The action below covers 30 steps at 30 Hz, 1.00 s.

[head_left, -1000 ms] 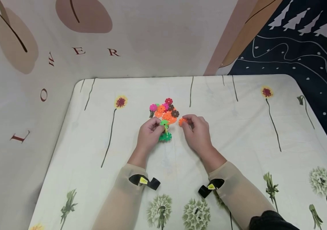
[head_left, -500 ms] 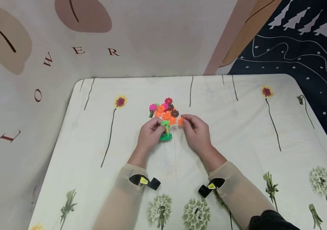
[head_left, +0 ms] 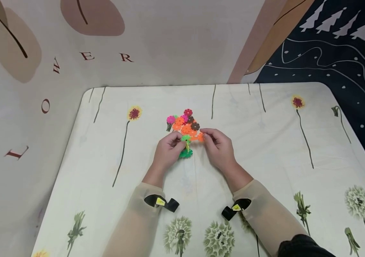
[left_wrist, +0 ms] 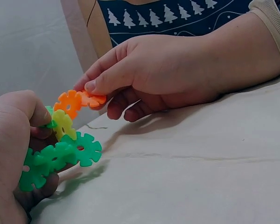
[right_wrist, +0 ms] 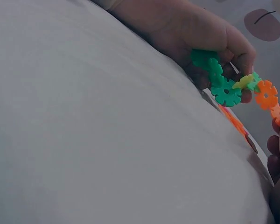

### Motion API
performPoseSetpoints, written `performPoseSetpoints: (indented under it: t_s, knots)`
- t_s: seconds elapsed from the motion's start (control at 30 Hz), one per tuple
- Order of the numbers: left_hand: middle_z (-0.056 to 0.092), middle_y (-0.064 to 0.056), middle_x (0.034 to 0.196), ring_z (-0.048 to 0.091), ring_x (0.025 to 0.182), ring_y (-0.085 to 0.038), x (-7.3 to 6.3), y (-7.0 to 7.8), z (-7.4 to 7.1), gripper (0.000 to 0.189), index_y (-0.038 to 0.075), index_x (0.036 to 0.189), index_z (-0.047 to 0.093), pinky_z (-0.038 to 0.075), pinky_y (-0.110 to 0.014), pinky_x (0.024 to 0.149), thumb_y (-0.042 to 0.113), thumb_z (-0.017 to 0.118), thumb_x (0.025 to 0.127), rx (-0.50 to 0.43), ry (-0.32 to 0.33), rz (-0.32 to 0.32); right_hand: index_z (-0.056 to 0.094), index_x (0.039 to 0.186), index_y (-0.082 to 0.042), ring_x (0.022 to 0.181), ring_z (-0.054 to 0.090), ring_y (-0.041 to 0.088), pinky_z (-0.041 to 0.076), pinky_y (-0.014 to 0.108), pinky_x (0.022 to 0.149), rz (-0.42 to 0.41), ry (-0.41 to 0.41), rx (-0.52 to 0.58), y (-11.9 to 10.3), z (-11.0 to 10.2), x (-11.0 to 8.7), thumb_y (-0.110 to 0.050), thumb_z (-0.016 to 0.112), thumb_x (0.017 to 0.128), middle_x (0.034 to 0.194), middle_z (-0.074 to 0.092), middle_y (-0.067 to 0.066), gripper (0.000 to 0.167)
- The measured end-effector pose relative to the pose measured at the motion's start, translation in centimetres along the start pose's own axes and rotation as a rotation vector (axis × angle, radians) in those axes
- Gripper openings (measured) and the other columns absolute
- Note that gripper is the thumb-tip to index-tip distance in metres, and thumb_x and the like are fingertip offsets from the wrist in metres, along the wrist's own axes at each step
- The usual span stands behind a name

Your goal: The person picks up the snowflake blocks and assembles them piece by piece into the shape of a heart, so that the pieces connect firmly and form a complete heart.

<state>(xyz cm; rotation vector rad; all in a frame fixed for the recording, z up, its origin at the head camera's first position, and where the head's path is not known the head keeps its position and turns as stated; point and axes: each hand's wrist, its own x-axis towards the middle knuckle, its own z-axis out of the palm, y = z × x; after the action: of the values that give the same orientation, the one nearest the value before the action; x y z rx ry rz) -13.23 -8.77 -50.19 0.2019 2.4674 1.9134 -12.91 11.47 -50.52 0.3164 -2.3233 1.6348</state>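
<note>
Leftward my right hand (head_left: 219, 145) has come a little, so the gap which was visible one second ago to the left of the orange discs (left_wrist: 85, 99) is now closed in the head view, while my left hand (head_left: 167, 147) has moved only slightly. Both hands are apart from each other, but each one pinches a piece: with the left thumb and finger I hold the light green disc (head_left: 186, 137), and with the right ones I grip the outer of the two orange discs. From the light green disc, the yellow disc (left_wrist: 60, 120) leads to three dark green discs (left_wrist: 65, 155), and this chain runs back towards my body, its last end close to the lower fingers of the left hand. The orange discs make a short row, and its long axis goes roughly sideways, from the right fingertips towards the light green disc. So the place where orange and light green come together lies between the two hands, nearer to the left fingertips than to the right ones. Whether the orange rim already sits in a slot of the light green disc, I cannot tell surely, because the pieces overlap in these views. Just beyond my left fingers, a heap of orange, red, pink and brown discs (head_left: 186, 127) lies on the white cloth (head_left: 265, 153).
</note>
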Motion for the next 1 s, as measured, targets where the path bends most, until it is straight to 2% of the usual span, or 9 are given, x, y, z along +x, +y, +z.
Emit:
performPoseSetpoints:
  t_s: [0.2, 0.6, 1.0]
  knots:
    - [0.063, -0.007, 0.09, 0.055, 0.081, -0.023, -0.02, -0.03, -0.04, 0.007, 0.007, 0.093, 0.066, 0.046, -0.03, 0.073, 0.005, 0.065, 0.1, -0.021, -0.025, 0.008, 0.077, 0.118, 0.001, 0.085, 0.064, 0.019, 0.052, 0.022, 0.076, -0.001, -0.002, 0.006, -0.15, -0.02, 0.04, -0.002, 0.065, 0.105, 0.101, 0.076, 0.011, 0.018]
    - [0.065, -0.005, 0.091, 0.057, 0.083, -0.023, -0.11, 0.05, -0.24, 0.006, 0.009, 0.096, 0.067, 0.049, -0.034, 0.076, 0.011, 0.066, 0.102, 0.01, -0.045, -0.003, 0.079, 0.114, 0.003, 0.084, 0.066, 0.016, 0.054, 0.019, 0.074, -0.026, 0.005, 0.053, -0.06, -0.04, 0.04, 0.002, 0.07, 0.102, 0.103, 0.079, 0.012, 0.015]
    - [0.064, -0.005, 0.092, 0.058, 0.085, -0.023, -0.09, -0.04, -0.34, 0.006, 0.011, 0.097, 0.066, 0.049, -0.034, 0.077, 0.013, 0.065, 0.102, 0.028, -0.07, -0.012, 0.08, 0.114, 0.0, 0.085, 0.067, 0.016, 0.055, 0.018, 0.075, -0.027, 0.01, 0.038, 0.03, 0.08, -0.06, 0.001, 0.072, 0.101, 0.106, 0.08, 0.009, 0.016]
